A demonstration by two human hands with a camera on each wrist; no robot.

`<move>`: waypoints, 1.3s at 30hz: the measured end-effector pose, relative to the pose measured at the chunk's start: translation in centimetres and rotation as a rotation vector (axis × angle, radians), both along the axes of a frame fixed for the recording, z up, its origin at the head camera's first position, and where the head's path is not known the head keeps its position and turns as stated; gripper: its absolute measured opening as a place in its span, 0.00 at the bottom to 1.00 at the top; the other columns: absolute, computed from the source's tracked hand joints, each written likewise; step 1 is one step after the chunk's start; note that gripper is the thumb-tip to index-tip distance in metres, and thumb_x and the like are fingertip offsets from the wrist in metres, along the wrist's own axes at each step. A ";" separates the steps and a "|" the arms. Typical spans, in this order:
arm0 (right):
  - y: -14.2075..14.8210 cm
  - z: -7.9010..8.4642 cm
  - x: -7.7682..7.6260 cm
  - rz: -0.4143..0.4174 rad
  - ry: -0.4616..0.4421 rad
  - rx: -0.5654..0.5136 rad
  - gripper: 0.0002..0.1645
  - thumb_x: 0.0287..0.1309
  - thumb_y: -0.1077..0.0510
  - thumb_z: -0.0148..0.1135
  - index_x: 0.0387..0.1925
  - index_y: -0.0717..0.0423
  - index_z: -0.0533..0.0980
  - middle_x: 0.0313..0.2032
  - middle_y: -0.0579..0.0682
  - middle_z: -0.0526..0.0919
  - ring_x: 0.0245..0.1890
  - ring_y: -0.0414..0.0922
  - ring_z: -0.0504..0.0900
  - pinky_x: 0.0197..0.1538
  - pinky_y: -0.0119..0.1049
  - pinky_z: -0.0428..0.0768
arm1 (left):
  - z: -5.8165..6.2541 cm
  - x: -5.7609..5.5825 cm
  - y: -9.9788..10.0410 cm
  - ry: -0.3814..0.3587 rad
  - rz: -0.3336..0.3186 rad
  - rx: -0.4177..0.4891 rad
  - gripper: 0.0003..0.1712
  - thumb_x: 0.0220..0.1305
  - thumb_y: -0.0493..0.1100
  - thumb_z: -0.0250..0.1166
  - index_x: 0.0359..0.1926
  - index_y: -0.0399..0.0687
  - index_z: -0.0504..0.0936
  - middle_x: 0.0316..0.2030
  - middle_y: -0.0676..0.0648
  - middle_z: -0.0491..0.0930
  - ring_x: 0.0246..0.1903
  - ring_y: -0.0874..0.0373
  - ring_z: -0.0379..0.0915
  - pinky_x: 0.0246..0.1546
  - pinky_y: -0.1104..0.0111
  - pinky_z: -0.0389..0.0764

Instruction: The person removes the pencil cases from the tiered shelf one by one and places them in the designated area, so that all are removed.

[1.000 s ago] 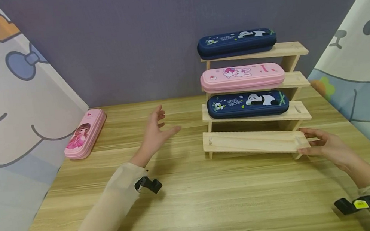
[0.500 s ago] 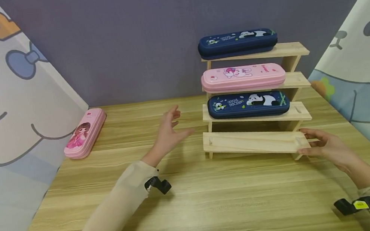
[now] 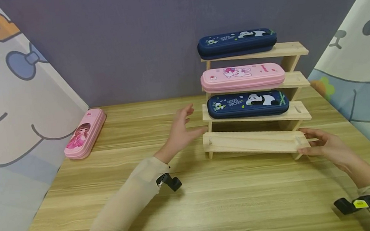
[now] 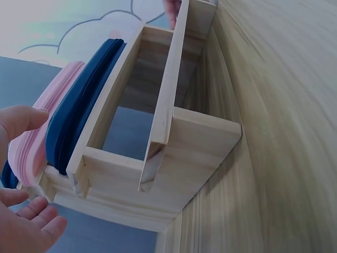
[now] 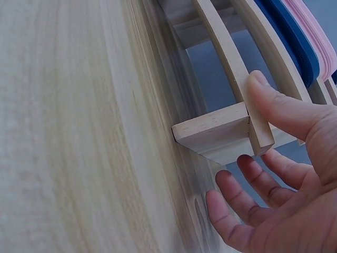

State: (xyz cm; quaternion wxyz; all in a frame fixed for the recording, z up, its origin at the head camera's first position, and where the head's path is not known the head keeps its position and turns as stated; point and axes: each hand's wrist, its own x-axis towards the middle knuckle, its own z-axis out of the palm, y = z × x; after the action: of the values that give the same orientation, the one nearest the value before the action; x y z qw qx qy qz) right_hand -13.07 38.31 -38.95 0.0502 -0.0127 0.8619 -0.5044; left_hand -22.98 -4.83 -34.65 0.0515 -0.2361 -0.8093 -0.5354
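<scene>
A stepped wooden rack point(image 3: 255, 142) stands on the right of the table, its lowest board bare and slightly slanted. My right hand point(image 3: 330, 148) pinches the right end of that board, with the thumb point(image 5: 266, 89) on its front edge. Toward the rack's left end reaches my left hand point(image 3: 181, 133), fingers spread and holding nothing. On the upper boards lie a navy panda pencil case point(image 3: 248, 104), a pink rabbit pencil case point(image 3: 242, 77) above it, and another navy panda pencil case point(image 3: 236, 44) on top.
Far to the left, a pink pencil case point(image 3: 85, 134) printed with a doll lies aslant on the wood-grain table point(image 3: 214, 202). A grey wall point(image 3: 130, 42) rises behind the table. Cartoon-printed cloths point(image 3: 3, 123) border both sides.
My left hand has moved to the right, up to the left end of the rack. The right hand, the rack and the pencil cases have stayed in place.
</scene>
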 end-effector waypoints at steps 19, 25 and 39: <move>0.0 0.0 -0.1 0.012 0.006 0.002 0.36 0.61 0.66 0.67 0.63 0.31 0.67 0.48 0.32 0.68 0.42 0.26 0.74 0.38 0.28 0.80 | 0.4 -1.6 3.5 0.007 -0.009 -0.124 0.50 0.53 0.47 0.78 0.72 0.38 0.63 0.64 0.39 0.65 0.64 0.46 0.62 0.66 0.54 0.64; -0.1 0.0 -0.1 0.010 0.003 0.004 0.36 0.61 0.66 0.67 0.64 0.35 0.67 0.48 0.34 0.68 0.42 0.27 0.74 0.38 0.29 0.81 | 0.6 -2.1 4.4 -0.006 -0.038 -0.101 0.51 0.52 0.45 0.79 0.72 0.36 0.62 0.63 0.38 0.63 0.63 0.46 0.63 0.65 0.65 0.67; 0.0 -0.2 -0.2 0.020 0.006 0.007 0.37 0.61 0.67 0.66 0.64 0.33 0.66 0.50 0.44 0.67 0.42 0.27 0.75 0.37 0.30 0.81 | 0.5 -2.5 4.9 -0.013 -0.031 -0.125 0.52 0.52 0.46 0.79 0.72 0.36 0.61 0.64 0.39 0.63 0.62 0.48 0.63 0.63 0.65 0.70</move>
State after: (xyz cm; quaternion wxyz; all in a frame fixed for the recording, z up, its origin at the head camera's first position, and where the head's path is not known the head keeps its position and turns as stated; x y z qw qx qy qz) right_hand -13.25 38.34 -39.11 0.0527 -0.0227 0.8638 -0.5006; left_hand -25.47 0.08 -34.20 0.0234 -0.2479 -0.8377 -0.4862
